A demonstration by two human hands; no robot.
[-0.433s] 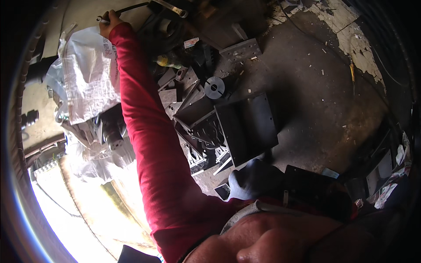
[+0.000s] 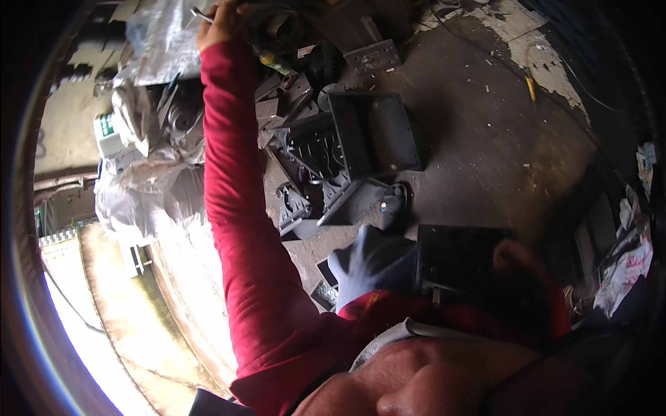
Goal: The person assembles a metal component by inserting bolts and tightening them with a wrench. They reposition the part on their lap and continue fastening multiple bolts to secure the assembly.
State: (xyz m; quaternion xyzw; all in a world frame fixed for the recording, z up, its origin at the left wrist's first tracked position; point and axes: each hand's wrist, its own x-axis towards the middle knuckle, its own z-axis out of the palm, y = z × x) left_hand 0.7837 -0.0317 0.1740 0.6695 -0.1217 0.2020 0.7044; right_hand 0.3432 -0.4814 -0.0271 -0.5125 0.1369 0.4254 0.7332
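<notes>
My left arm, in a red sleeve, reaches up to the top edge. There my left hand [image 2: 220, 28] is closed round a slim metal tool [image 2: 201, 14] that looks like a spanner; only its bright end shows past the fingers. Clear plastic sheeting [image 2: 163, 52] lies beside that hand, and a dark coil [image 2: 279, 26] is on its other side. Lower right, in deep shadow, my right hand [image 2: 512, 252] is by the edge of a flat black panel [image 2: 454, 251] over my lap. Its fingers are too dark to make out.
An open black metal box [image 2: 380, 132] stands on the floor among dark metal brackets [image 2: 295, 204] and a round disc [image 2: 329, 97]. A drilled metal block [image 2: 373, 57] lies farther off. A yellow-handled tool [image 2: 531, 89] lies at far right. Bagged plastic [image 2: 156, 201] is left of my arm.
My left hand has moved right and up towards the top edge, still holding the metal tool. The whole view has shifted; my right hand now shows dimly beside the black panel.
</notes>
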